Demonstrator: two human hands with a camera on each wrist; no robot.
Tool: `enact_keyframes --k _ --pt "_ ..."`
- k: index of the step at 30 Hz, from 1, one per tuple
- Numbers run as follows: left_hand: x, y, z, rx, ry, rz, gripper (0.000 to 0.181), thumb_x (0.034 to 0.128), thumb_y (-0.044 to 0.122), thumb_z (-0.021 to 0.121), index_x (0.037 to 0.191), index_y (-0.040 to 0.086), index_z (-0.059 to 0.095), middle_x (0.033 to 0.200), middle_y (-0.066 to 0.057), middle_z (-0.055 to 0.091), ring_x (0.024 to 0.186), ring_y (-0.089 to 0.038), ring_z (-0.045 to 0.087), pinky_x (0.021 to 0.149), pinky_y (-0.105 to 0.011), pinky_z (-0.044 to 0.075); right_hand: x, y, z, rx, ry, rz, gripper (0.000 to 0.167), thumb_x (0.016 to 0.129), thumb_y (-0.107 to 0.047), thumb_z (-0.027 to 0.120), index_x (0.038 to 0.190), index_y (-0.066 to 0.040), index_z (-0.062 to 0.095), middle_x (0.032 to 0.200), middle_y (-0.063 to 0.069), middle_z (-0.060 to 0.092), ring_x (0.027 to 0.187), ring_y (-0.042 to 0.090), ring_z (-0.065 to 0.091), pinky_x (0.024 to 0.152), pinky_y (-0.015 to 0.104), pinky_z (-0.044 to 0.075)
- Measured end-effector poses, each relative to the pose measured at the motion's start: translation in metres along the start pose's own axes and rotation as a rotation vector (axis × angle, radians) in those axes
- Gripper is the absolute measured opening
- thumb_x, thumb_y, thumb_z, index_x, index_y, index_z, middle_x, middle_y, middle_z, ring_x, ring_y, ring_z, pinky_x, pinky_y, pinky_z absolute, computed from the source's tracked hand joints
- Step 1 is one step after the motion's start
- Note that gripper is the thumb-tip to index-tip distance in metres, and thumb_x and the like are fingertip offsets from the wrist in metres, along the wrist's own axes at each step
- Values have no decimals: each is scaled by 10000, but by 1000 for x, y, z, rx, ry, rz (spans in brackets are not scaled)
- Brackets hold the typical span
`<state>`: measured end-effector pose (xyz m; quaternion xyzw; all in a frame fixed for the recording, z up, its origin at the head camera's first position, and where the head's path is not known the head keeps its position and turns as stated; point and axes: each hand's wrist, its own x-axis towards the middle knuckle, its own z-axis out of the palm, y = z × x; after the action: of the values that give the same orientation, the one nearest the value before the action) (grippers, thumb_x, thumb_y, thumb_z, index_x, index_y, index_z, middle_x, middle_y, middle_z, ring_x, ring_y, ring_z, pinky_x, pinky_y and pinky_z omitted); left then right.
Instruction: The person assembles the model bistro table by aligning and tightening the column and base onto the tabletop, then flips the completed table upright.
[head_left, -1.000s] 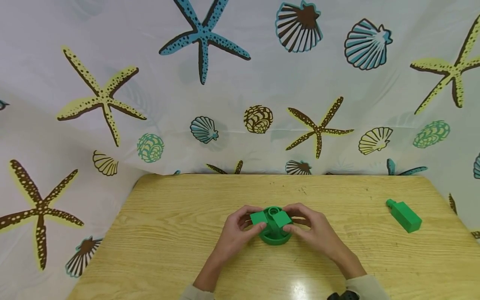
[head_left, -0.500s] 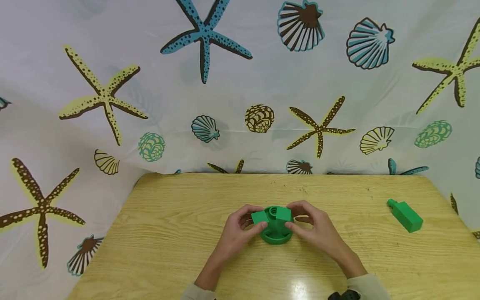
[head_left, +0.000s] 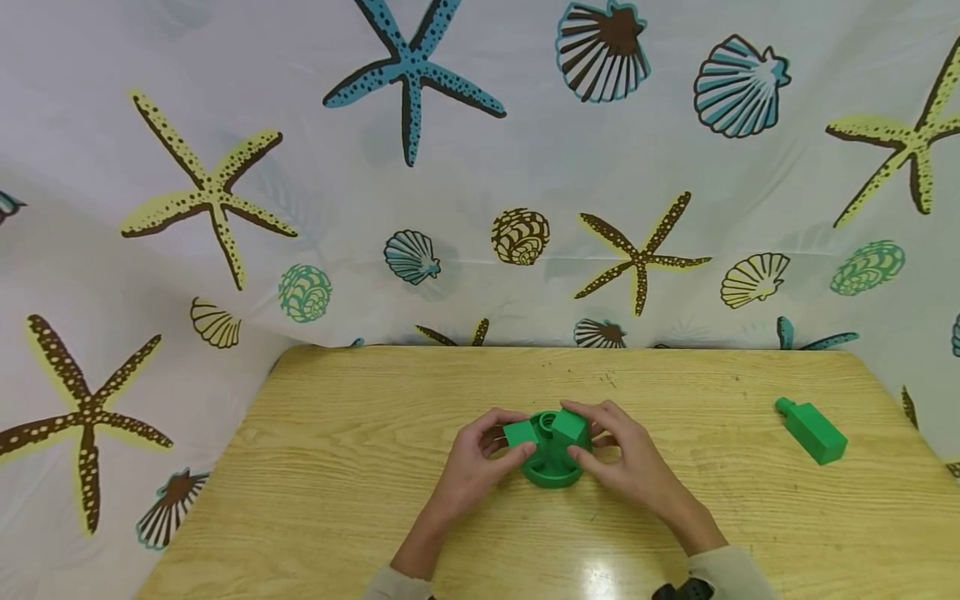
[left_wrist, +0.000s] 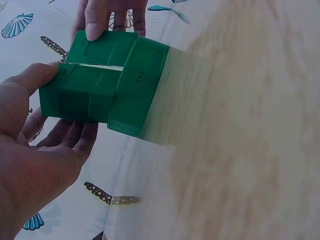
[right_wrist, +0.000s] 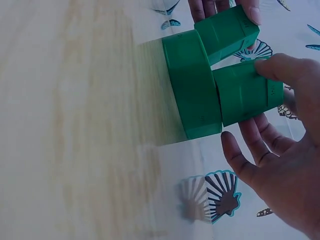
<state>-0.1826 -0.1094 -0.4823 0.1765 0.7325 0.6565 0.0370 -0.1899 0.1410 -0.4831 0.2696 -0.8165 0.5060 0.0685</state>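
Left hand (head_left: 476, 468) pinched left block (head_left: 521, 433), right hand (head_left: 628, 457) pinched right block (head_left: 570, 426). Both blocks stood over round base (head_left: 552, 478), midway between hands, neither hand clearly nearer! Long axes ran roughly upright; fully seated or not, couldn't tell. Third block (head_left: 815, 433) lay well rightward, right hand nearer, neck pointing away and left.

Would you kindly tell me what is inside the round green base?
A green ring shows at the far side; what lies beneath the left block and right block is covered from view.
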Motion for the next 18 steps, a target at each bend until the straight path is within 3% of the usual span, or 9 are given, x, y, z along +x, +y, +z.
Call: enact_keyframes --k 4,10,18 --pt "0 -1 0 0 5 0 411 963 121 746 1322 -29 612 1310 -209 605 1176 -267 626 1032 -369 516 0 -1 -3 -18 4 20 528 936 -188 789 1429 -183 602 1083 14 616 933 214 639 793 366 618" --pt "1 -2 1 -4 11 3 405 962 121 748 1314 -31 616 1305 -210 608 1171 -257 626 1034 -382 516 -1 2 -7 22 2 21 487 966 -186 748 1430 -168 599 1254 -19 644 1124 208 631 865 361 607" --pt "1 -1 1 0 18 -2 404 957 121 754 1310 -24 622 1283 -147 628 1165 -242 630 1028 -370 520 -2 2 -13 107 24 57 394 990 -137 712 1373 -132 619 1324 90 662 1208 278 652 930 326 578"
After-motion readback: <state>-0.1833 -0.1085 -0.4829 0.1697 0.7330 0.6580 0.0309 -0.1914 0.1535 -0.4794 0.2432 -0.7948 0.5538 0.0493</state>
